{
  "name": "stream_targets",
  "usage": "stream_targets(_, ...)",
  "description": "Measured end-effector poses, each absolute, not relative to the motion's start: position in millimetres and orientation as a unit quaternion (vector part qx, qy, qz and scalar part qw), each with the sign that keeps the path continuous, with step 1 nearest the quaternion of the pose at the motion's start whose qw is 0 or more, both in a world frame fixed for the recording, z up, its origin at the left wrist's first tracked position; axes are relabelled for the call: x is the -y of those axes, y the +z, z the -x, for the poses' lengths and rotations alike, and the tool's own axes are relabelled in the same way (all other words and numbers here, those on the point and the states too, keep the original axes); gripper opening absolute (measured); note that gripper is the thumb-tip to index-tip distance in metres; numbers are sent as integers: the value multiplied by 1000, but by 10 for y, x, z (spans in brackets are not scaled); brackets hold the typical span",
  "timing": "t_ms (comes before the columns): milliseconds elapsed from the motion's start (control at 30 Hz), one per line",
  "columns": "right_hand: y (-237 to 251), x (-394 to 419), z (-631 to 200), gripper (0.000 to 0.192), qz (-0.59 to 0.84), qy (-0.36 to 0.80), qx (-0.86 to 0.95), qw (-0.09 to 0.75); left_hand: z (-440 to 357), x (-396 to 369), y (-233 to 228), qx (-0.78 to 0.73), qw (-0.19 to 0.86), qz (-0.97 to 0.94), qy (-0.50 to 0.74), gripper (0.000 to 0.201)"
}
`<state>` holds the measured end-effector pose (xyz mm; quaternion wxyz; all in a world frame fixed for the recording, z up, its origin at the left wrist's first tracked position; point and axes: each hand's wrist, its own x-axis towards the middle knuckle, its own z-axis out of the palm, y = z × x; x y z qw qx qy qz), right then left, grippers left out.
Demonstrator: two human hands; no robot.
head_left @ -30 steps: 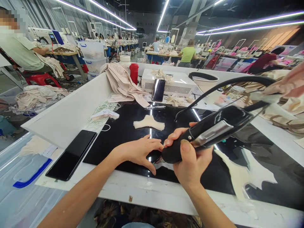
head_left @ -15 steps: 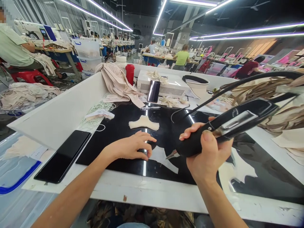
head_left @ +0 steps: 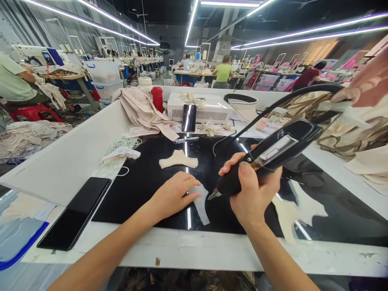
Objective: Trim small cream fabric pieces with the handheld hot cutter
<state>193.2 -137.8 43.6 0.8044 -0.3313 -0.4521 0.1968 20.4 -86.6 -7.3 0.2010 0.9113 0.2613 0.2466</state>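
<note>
My right hand (head_left: 254,190) is wrapped around a black corded hand tool (head_left: 269,157) with a pointed metal tip. The tip hovers just right of a curved white fabric piece (head_left: 201,208) on the black glossy board (head_left: 136,198). My left hand (head_left: 176,194) rests on that piece's upper end, thumb and fingers apart and laid over it. Beyond the left hand lies a cream cut piece (head_left: 178,159). Right of my right wrist lie a cream piece (head_left: 285,216) and a white cut piece (head_left: 307,202).
A black phone (head_left: 75,212) lies at the left edge. Behind the board stand a white vented box (head_left: 200,109), an upright phone (head_left: 189,118) and a red bottle (head_left: 157,99). The tool's cable (head_left: 266,109) arches to the right. Another person's hand (head_left: 360,87) is at upper right.
My left fingers have come down onto the curved white piece, which has turned, its lower end swinging left. The tool stays in my right hand. The hand at upper right has come further into view.
</note>
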Motion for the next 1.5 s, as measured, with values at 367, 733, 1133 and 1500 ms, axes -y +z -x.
stream_targets(367,328,1329,-1923,32,342,197,463,793,-321,1057,-142,-244,228,-925,182,62)
stream_targets(733,305,1342,-1919,30,350,192,469,788,-292,1051,-107,-232,245,-928,158,68)
stream_targets(1133,292,1520,-1873,41,343,245,463,780,-279,1056,-122,-224,249,-927,169,69)
stream_targets(1500,367,1617,-1843,38,336,254,434,797,-284,1058,-103,-228,246,-928,159,71)
